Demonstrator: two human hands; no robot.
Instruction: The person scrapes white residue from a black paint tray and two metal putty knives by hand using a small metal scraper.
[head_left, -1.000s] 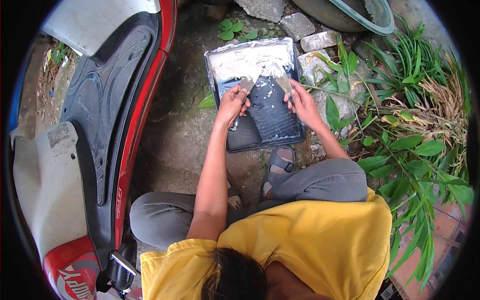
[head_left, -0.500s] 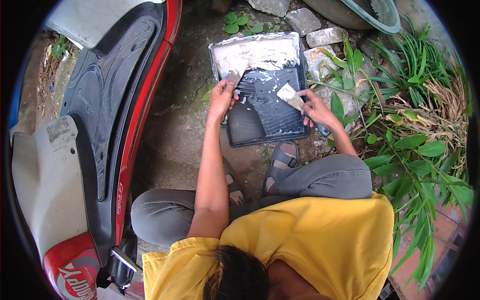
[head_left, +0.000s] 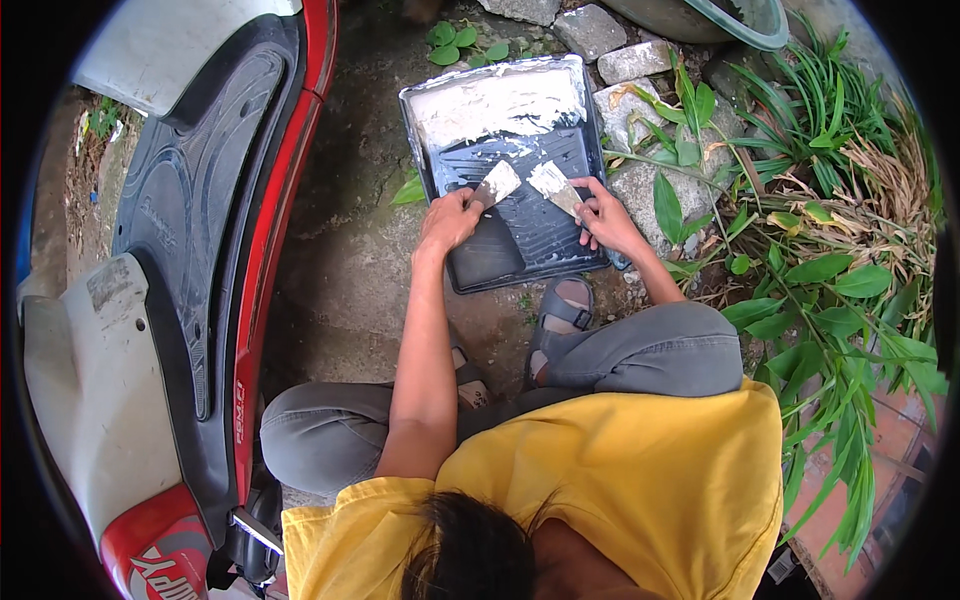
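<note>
An outdoor yard beside a home; bare ground (head_left: 350, 270), stones (head_left: 640, 62), garden plants (head_left: 830, 270), parked scooter (head_left: 170, 280)

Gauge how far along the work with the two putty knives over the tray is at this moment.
Done: white filler sits spread in the deep end of the black tray. In hand: the left hand holds one putty knife and the right hand another, both blades coated white, close together over the ribbed slope. Left: most filler remains in the tray.

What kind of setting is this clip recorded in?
Probably an outdoor yard or garden edge beside a house: bare, stained concrete ground, leafy plants and loose stones along it, and a parked red scooter next to the crouching person's paint tray.
</note>
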